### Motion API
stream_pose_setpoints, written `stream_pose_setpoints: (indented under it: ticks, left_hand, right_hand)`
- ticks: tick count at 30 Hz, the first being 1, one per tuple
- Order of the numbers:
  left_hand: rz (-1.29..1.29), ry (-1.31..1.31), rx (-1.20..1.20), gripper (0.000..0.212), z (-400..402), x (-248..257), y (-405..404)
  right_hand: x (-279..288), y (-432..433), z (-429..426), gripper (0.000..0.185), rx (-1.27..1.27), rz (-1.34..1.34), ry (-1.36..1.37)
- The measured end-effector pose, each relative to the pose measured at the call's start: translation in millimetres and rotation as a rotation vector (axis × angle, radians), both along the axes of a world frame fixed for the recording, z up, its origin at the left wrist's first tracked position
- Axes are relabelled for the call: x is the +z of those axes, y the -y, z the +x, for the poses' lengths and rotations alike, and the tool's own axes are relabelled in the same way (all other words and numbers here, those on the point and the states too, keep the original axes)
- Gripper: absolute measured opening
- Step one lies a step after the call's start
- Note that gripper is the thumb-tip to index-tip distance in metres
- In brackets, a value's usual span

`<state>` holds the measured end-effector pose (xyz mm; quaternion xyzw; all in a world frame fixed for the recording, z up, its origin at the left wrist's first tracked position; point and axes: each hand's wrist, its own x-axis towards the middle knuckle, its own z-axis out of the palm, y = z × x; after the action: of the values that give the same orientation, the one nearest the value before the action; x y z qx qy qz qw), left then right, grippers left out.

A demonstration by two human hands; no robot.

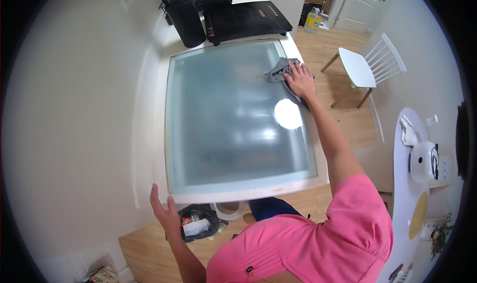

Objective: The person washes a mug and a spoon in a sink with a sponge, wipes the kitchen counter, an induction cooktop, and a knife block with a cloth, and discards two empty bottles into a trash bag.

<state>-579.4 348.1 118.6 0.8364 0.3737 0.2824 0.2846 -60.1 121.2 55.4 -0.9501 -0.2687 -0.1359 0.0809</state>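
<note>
A frosted glass panel (223, 115) with a pale border lies flat on the white countertop (320, 160) before me. My right hand (301, 81) presses a crumpled grey cloth (278, 72) against the panel's far right part, fingers spread over the fabric. Some of the cloth hangs towards the counter's right edge. At the near left corner, my left hand (166, 213) is raised with thumb and fingers apart and holds nothing. Whether it touches the counter corner I cannot tell. Bright light reflections show on the glass.
Behind the panel sit a black induction cooktop (246, 22) and a black utensil holder (185, 22). A wall (93, 107) borders the left side. Below the near edge is an open trash bag (201, 223). A white chair (357, 66) and a pale table (404, 193) stand right.
</note>
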Motion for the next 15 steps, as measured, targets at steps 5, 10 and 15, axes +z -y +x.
stream_pose_setpoints:
  ticks: [5,10,15]
  left_hand:
    - [-0.001,-0.005,-0.117,0.049,21,12,-10]
    - [-0.042,-0.023,-0.002,0.047,30,20,-20]
    - [0.053,0.077,-0.035,0.045,57,42,-30]
  right_hand:
    - [2,-58,82,0.055,-0.057,0.129,0.024]
    - [27,-188,-89,0.030,0.802,0.268,-0.135]
    - [29,-187,-345,0.029,1.533,0.224,-0.907]
